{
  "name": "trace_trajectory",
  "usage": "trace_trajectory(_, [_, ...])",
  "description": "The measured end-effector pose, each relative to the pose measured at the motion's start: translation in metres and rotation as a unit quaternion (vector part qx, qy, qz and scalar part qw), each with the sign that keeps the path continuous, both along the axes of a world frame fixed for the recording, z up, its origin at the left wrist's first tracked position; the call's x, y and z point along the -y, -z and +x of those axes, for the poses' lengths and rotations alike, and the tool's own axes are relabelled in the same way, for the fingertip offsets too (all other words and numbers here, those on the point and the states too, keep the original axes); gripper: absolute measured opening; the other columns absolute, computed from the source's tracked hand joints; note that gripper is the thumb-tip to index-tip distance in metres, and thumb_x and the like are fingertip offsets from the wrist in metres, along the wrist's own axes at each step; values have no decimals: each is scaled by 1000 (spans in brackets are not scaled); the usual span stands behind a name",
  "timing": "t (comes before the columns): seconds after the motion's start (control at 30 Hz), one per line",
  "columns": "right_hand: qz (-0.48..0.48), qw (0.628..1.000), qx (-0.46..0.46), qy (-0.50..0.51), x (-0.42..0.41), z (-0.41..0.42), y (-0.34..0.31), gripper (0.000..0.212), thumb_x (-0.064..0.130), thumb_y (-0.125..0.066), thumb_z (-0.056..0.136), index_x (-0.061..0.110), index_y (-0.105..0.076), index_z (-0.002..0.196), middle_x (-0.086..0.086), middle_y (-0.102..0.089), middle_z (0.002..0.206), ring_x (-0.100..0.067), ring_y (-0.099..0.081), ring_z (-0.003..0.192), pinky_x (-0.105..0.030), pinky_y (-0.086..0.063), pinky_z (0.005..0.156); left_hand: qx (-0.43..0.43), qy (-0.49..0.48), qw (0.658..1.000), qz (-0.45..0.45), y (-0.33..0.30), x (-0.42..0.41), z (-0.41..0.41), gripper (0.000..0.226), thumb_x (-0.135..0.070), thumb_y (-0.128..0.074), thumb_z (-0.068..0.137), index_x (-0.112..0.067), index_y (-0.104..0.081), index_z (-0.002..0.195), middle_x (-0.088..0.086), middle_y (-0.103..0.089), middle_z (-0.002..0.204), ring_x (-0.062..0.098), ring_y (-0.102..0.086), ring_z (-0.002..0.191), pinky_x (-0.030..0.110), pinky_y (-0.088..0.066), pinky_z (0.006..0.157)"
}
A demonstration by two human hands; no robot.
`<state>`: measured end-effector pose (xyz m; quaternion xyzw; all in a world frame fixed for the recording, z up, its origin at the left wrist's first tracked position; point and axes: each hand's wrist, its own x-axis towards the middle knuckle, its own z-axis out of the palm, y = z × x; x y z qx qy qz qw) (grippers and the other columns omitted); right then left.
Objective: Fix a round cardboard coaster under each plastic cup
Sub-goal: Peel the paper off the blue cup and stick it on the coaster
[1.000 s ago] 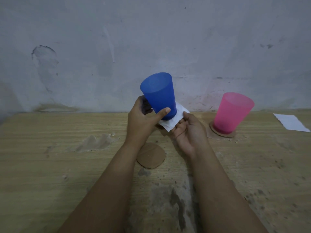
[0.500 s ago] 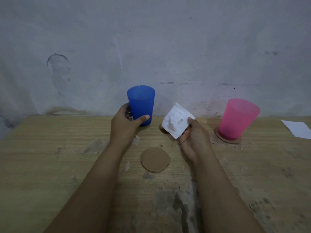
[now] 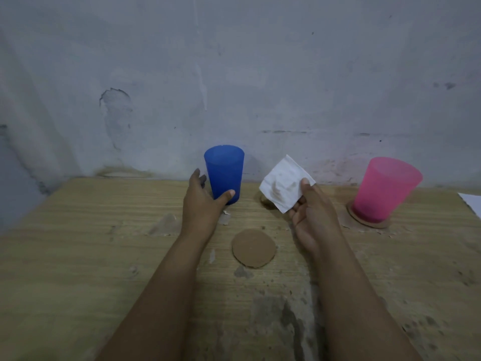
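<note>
Two hands work at a worn wooden surface (image 3: 78, 256), one on a blue cup (image 3: 224, 173), the other on a white paper square (image 3: 285, 187).

The left hand (image 3: 201, 204) wraps the blue cup near its base; thumb in front, fingers mostly hidden behind the cup, and whether the base touches the surface cannot be told. The right hand's (image 3: 311, 217) grip pinches the stained white paper square by its corner, held up off the surface. A loose cardboard coaster (image 3: 253, 248) lies flat between the forearms, near the blue cup. The pink cup (image 3: 385, 188) stands at the right on its own coaster (image 3: 369, 222), which it largely covers. A white sheet (image 3: 472, 204) is cut off by the right edge. No writing or labels can be read anywhere.
</note>
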<state>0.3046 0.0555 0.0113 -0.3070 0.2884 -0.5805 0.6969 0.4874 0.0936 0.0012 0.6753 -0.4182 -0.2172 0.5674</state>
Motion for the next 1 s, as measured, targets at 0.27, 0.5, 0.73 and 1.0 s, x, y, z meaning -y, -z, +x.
trace_trajectory(0.27, [-19, 999, -37, 8, 0, -6, -4, 20, 17, -45, 97, 11, -63, 104, -7, -73, 103, -25, -68, 100, -46, -50, 93, 94, -7, 983, -156, -13, -26, -37, 7, -22, -65, 87, -20, -58, 90, -12, -59, 81, 0, -55, 77, 8, -42, 68])
trace_trajectory(0.5, [-46, 993, -98, -48, -5, -1, -5, 28, 18, -46, 96, 1, -59, 114, -18, -69, 108, -33, -67, 99, -43, -55, 85, 0, 148, 987, -68, -11, -20, -46, 26, -33, -62, 88, -22, -66, 112, -13, -69, 99, -1, -63, 92, 17, -51, 81])
trace_trajectory(0.73, [-70, 977, -196, -51, -7, -2, -4, 23, 24, -49, 95, 10, -65, 106, -16, -70, 105, -32, -69, 94, -49, -55, 83, -69, 144, 986, -48, -11, -17, -42, 13, -18, -65, 87, -21, -67, 99, 4, -71, 93, 11, -67, 85, 21, -56, 74])
trace_trajectory(1.0, [-88, 979, -165, -85, -8, -3, -6, 28, -8, -52, 86, 10, -68, 97, -12, -73, 95, -29, -69, 88, -40, -59, 76, -172, 126, 975, -65, -11, -16, -39, 11, -9, -61, 89, -19, -65, 92, 4, -67, 88, 9, -63, 74, 16, -51, 58])
